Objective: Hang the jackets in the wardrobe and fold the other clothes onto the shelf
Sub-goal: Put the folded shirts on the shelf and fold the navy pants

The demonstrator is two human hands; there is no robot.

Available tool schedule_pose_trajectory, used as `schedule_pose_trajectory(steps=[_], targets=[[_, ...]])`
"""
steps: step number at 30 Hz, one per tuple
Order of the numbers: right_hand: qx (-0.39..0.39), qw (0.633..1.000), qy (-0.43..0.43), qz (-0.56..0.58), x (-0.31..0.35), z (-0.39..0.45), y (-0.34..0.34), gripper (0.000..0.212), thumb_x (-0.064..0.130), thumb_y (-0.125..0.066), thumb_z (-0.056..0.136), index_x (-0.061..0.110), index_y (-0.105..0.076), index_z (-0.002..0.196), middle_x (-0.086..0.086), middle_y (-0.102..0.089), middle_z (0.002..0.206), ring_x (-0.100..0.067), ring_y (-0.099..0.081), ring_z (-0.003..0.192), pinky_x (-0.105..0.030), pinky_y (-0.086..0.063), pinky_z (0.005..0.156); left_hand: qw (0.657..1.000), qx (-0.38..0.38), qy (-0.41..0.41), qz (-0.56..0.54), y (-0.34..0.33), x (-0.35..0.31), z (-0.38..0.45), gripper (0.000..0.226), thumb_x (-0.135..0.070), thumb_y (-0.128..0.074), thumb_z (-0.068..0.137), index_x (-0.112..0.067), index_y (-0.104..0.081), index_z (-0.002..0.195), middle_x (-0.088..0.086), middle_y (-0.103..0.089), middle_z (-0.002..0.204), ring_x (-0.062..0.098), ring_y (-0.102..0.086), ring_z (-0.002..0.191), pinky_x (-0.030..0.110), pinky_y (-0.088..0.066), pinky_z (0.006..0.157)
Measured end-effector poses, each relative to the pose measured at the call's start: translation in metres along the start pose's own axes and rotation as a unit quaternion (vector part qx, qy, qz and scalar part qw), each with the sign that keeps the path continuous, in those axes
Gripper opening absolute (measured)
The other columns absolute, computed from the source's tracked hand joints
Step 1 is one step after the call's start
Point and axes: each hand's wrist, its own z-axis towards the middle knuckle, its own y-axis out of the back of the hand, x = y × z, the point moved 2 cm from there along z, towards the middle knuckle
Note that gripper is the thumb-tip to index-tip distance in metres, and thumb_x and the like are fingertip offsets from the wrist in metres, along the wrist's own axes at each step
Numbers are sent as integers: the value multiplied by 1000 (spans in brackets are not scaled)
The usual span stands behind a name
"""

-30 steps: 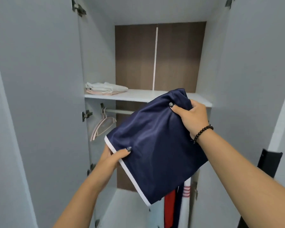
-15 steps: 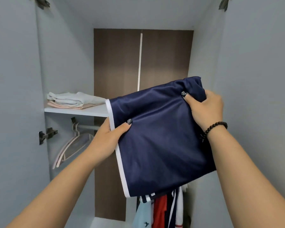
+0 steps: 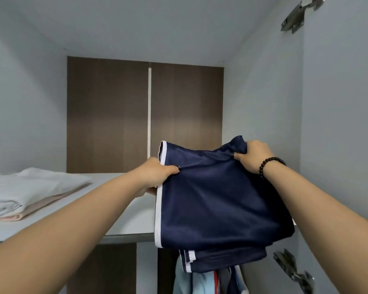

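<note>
Two hands (image 3: 157, 174) (image 3: 253, 157) on one navy garment (image 3: 217, 204)

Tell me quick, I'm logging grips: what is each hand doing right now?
Left hand: grips the white-trimmed edge of the folded navy shorts.
Right hand: grips the shorts' upper right corner.

A folded navy garment (image 3: 219, 200) with white trim along its left edge is held at the front of a white wardrobe shelf (image 3: 123, 219), its lower layers hanging past the shelf's front lip. A left hand (image 3: 157, 172) grips the trimmed edge and a right hand (image 3: 251, 158) bunches the upper right corner. At the shelf's left end lies a folded stack of white and pale pink clothes (image 3: 28, 192). Hanging clothes (image 3: 208, 281) show below.
</note>
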Motion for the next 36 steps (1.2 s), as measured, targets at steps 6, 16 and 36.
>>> schedule_pose_trajectory(steps=[6,16,36], targets=[[35,997,-36,-65,-13,36,-44,19,26,-58,92,8,-56,90,-18,-64,102,-31,-58,84,-31,-45,67,997,-1,69,-17,-26,24,55,33,-18,-69,88,-1,-55,111,10,-64,83,20,-63,65,21,-50,46],[208,975,44,-64,5,-49,-28,62,45,-53,92,20,-33,145,-7,-20,156,-26,-24,142,-39,-22,116,971,13,-87,223,-52,12,1,66,-60,-47,89,-24,-31,143,-6,-53,130,14,-57,106,25,-39,76],[193,977,-13,-92,-46,-55,-77,51,40,-17,100,23,-29,146,5,-22,156,-21,-9,145,-53,-10,114,865,67,-104,486,-137,17,48,41,-24,-33,103,-6,-24,139,21,-28,147,49,-26,132,52,-40,101]])
